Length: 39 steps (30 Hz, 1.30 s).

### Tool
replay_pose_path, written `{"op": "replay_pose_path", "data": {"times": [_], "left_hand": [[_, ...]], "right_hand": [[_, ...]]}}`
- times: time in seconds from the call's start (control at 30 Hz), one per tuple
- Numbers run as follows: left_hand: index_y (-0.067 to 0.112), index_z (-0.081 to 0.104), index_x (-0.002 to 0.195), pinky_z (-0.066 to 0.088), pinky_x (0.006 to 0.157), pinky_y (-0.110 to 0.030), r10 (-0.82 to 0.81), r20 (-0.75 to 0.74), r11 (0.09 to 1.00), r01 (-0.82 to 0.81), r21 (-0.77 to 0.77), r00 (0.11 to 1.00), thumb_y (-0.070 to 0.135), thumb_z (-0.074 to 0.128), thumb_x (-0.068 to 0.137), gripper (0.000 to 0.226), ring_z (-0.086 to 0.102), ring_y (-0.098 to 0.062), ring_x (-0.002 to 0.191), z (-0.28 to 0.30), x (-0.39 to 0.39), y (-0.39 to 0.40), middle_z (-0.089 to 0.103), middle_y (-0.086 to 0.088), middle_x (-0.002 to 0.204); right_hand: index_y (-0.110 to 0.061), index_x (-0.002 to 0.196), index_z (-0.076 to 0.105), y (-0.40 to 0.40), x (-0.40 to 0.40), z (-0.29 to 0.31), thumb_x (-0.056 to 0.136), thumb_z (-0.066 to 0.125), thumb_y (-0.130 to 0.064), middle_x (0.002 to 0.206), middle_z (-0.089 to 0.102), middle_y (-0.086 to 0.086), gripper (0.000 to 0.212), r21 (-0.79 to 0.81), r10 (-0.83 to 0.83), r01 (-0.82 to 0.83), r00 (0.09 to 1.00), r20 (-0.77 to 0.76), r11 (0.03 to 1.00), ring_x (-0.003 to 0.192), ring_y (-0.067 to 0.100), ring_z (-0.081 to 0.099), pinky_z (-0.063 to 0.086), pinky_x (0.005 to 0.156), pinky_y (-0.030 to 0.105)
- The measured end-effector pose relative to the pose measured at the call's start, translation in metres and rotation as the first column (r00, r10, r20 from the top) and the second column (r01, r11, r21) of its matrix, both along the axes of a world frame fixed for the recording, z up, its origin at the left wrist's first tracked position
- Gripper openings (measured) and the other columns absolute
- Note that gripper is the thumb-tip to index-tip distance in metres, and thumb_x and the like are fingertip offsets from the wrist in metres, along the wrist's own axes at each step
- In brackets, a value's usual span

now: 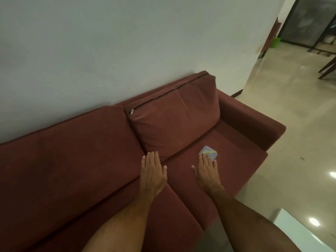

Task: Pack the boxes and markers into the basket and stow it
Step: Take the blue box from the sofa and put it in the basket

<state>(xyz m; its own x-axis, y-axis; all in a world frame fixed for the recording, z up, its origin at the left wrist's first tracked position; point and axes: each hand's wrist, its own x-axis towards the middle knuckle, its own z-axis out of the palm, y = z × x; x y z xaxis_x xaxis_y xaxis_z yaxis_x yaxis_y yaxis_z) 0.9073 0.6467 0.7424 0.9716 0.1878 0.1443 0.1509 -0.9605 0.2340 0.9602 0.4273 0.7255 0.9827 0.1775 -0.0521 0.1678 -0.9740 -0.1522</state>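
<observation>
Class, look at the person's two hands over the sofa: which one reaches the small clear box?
The right hand: its straight fingertips overlap the clear box on the seat, while the left hand is stretched out over bare cushion, apart from it.

Bare seat cushion [234, 151] beside seemingly plastic box [209, 153].

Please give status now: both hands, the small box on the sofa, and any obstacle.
Left hand open, flat over dark red fabric sofa. Right hand open, fingertips at small clear plastic box on seat. No basket in view. Nothing blocking.
</observation>
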Motion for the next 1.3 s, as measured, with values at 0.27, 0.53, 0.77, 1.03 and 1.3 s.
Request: {"op": "replay_pose_path", "data": {"times": [0.27,0.53,0.77,1.03,1.3], "left_hand": [[0.002,0.034,0.155,0.018,0.128,-0.047,-0.116,-0.045,0.993,0.114,-0.038,0.992,0.04,0.042,0.099,0.068,0.033,-0.029,0.151,-0.009,0.089,-0.035,0.041,-0.015,0.159],[0.003,0.031,0.156,0.014,0.129,-0.046,-0.192,-0.123,0.981,0.186,-0.052,0.974,0.041,0.04,0.1,0.069,0.029,-0.027,0.153,-0.053,0.15,-0.067,0.038,-0.014,0.161],[0.004,0.03,0.156,0.017,0.129,-0.043,-0.145,-0.244,0.986,0.121,-0.112,0.959,0.04,0.042,0.102,0.067,0.031,-0.026,0.152,-0.128,0.231,-0.127,0.038,-0.013,0.161],[0.007,0.028,0.156,0.026,0.126,-0.042,-0.083,-0.422,0.965,-0.034,-0.262,0.903,0.039,0.048,0.103,0.065,0.035,-0.027,0.149,-0.217,0.323,-0.197,0.036,-0.012,0.161],[0.006,0.025,0.158,0.039,0.115,-0.043,-0.048,-0.604,0.84,-0.295,-0.455,0.795,0.033,0.049,0.104,0.065,0.038,-0.031,0.146,-0.284,0.396,-0.237,0.031,-0.014,0.163]], "right_hand": [[-0.004,0.157,0.029,-0.022,0.07,-0.01,0.107,0.032,-0.045,0.162,0.034,0.014,0.065,-0.023,-0.072,0.071,0.996,-0.047,0.997,0.153,0.03,0.027,0.023,0.124,0.054],[-0.005,0.157,0.029,-0.058,0.116,-0.049,0.106,0.039,-0.044,0.162,0.034,0.014,0.065,0.0,-0.16,0.161,0.981,-0.111,0.987,0.153,0.03,0.027,0.026,0.124,0.054],[-0.004,0.157,0.028,-0.108,0.201,-0.116,0.105,0.044,-0.042,0.16,0.036,0.014,0.066,0.025,-0.168,0.178,0.959,-0.228,0.984,0.149,0.03,0.032,0.031,0.122,0.05],[0.001,0.146,0.04,-0.152,0.285,-0.216,0.106,0.043,-0.039,0.15,0.044,0.018,0.056,0.243,-0.336,0.49,0.811,-0.479,0.837,0.141,0.034,0.037,0.039,0.114,0.048],[0.0,0.111,0.062,-0.154,0.328,-0.291,0.099,0.047,-0.047,0.115,0.063,0.018,0.051,0.357,-0.451,0.761,0.621,-0.641,0.541,0.11,0.034,0.059,0.049,0.099,0.05]]}}
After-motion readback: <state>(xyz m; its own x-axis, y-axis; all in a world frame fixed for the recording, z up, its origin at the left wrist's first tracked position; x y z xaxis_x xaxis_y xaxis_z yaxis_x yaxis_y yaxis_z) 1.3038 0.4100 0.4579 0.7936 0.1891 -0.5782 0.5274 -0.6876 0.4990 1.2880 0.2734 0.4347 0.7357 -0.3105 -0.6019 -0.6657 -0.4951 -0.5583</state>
